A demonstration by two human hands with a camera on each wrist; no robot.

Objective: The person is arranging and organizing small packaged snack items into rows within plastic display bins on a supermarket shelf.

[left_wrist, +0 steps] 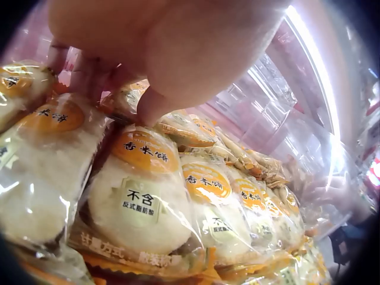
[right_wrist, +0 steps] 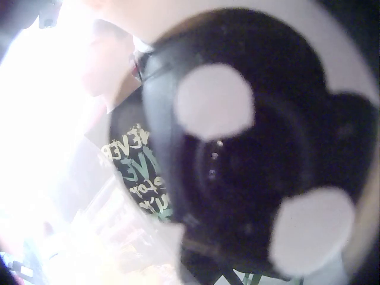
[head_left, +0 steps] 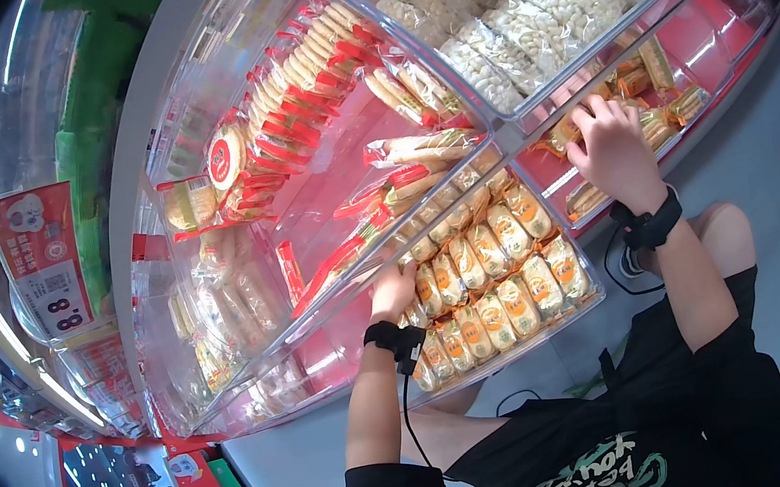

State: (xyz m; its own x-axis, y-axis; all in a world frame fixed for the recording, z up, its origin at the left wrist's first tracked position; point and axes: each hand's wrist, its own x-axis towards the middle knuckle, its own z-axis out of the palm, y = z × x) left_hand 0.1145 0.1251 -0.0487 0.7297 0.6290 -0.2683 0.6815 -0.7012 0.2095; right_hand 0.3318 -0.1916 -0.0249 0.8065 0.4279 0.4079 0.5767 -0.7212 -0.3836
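My left hand (head_left: 394, 291) reaches under the clear shelf edge to the left end of a bin of wrapped rice cakes (head_left: 487, 319). In the left wrist view the hand (left_wrist: 172, 47) lies over the cakes (left_wrist: 139, 190), thumb tip right at the front row's top edge; its other fingers go down behind that row, partly hidden. My right hand (head_left: 615, 152) is in the neighbouring compartment, fingers bent down at orange-wrapped snack packs (head_left: 562, 134). I cannot tell whether it grips one. The right wrist view shows mostly a dark round object (right_wrist: 255, 154), with no hand work visible.
Above the bins, a clear shelf holds red-wrapped biscuits (head_left: 307, 81) and bagged white puffed-grain cakes (head_left: 566, 4). The clear shelf wall (head_left: 354, 268) runs close over both hands. A red price sign (head_left: 43, 257) hangs at the left. Grey floor (head_left: 748, 163) lies at the right.
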